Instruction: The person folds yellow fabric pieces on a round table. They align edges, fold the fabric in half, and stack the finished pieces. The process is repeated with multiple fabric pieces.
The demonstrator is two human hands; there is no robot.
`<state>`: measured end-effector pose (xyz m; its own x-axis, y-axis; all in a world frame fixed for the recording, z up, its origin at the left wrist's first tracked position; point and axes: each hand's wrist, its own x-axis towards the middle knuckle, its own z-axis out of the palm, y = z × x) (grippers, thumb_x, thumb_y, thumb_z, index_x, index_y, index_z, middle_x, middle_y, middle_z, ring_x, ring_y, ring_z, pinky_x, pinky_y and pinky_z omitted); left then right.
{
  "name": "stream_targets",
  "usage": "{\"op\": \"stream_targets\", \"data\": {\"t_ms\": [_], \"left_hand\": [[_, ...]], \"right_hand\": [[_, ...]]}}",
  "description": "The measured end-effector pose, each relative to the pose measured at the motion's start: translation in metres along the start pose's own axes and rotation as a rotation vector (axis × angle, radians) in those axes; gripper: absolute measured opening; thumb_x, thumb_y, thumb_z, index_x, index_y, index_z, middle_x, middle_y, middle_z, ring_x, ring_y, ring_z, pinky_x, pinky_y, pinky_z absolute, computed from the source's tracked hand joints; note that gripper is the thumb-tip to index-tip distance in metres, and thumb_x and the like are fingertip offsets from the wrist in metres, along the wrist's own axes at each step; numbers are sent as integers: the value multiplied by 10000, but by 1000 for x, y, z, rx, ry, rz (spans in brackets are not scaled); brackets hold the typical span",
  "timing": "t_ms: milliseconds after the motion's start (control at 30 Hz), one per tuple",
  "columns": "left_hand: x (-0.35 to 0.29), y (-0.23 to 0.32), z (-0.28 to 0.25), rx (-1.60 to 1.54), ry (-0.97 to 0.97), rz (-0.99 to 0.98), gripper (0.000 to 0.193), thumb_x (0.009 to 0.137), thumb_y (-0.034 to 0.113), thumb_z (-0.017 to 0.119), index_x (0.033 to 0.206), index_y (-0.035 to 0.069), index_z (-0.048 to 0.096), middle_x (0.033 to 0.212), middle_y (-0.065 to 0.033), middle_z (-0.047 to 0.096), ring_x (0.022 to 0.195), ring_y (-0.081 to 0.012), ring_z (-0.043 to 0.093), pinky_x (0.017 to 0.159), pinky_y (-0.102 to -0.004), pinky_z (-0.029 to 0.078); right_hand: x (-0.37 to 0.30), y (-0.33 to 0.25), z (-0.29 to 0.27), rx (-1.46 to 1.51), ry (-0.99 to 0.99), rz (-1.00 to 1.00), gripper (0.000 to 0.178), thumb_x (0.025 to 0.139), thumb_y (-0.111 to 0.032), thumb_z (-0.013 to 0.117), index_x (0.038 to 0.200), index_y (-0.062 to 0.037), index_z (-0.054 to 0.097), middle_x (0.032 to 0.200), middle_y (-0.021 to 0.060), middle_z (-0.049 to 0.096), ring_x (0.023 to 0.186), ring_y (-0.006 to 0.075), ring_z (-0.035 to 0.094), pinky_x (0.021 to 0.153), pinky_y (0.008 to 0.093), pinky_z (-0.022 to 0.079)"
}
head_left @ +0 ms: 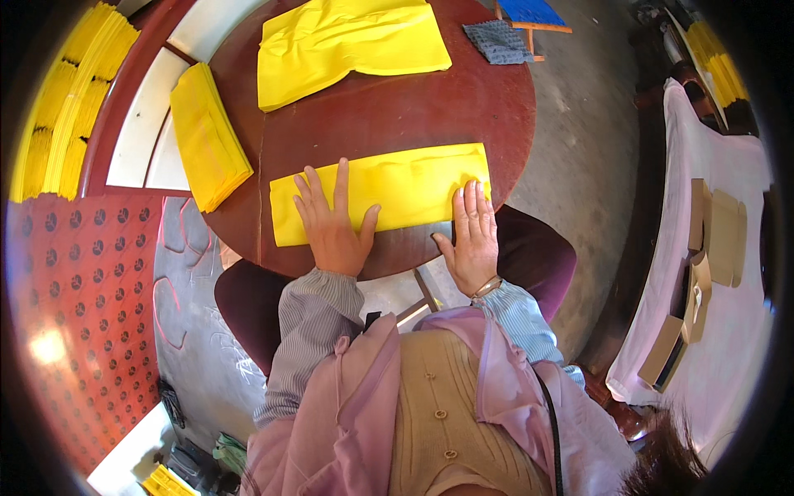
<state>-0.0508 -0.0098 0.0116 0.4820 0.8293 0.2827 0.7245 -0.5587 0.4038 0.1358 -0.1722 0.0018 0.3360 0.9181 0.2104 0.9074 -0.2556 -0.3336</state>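
The folded yellow sheet [405,182] lies flat on the round red-brown table [389,112], nr the edge by the person's lap. L hand [337,236] is flat on its left part w/ fingers spread wide. R hand [473,248] is on its right end, fingers close together, thumb poking out to the side. Both hands are open & just press; no pinch, nothing held.

The sheet looks thin, soft & light, prob. a bit slippery bc it shines. It prob. won't break, but it could crease or slide open. Best hold: both short ends, thumbs under, fingers on top, so the layers stay together.

Also on the table: a big crinkly yellow sheet [347,54] on the far side & a thick yellow pile [208,140] at the left edge.

Containers: brown cardboard boxes [697,302] w/ flaps open sit on a pale pink cloth [719,364] off to the right. Can't tell what's in them; one looks dark inside.
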Motion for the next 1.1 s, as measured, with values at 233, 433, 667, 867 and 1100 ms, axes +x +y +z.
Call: {"op": "stream_targets", "data": {"t_ms": [233, 433, 667, 867, 1100], "left_hand": [[5, -5, -3, 157, -97, 231, 655, 954, 291, 759, 1569, 390, 555, 1767, -183, 251, 1630, -477, 191, 1186, -820, 186], [4, -8, -4, 184, -188, 272, 559, 985, 442, 715, 1522, 499, 568, 1754, -119, 310, 1635, -468, 175, 1136, -893, 117], [5, -4, -7, 178, -210, 270, 557, 997, 457, 695, 1537, 484, 559, 1761, -129, 288, 1637, -473, 161, 1139, -886, 117], [5, -5, -7, 157, -179, 281, 573, 980, 436, 725, 1529, 480, 569, 1753, -135, 309, 1631, -477, 185, 1143, -880, 110], [3, -9, -2, 136, -159, 276, 553, 950, 421, 756, 1487, 444, 627, 1756, -126, 314, 1638, -464, 182, 1151, -870, 110]], "right_hand": [[-5, 4, 5, 31, 49, 4, 875, 966, -391, 747, 1640, 18, 365, 1738, 255, 286, 1627, 401, 263, 1315, 541, 232], [-7, 5, -6, -35, 89, 28, 805, 961, -348, 757, 1613, -9, 429, 1706, 192, 387, 1603, 345, 334, 1290, 591, 239], [13, 2, -32, -67, 170, 19, 343, 950, -223, 750, 1243, -44, 763, 1357, 88, 728, 1260, 269, 629, 1217, 593, 325], [25, -3, -49, -61, 173, -10, 261, 934, -182, 751, 1158, -51, 776, 1258, 60, 760, 1145, 256, 667, 1107, 514, 412], [78, -47, -18, 239, 52, -239, 550, 970, -219, 709, 1463, -7, 591, 1580, 178, 537, 1445, 362, 518, 1241, 512, 370]]}}
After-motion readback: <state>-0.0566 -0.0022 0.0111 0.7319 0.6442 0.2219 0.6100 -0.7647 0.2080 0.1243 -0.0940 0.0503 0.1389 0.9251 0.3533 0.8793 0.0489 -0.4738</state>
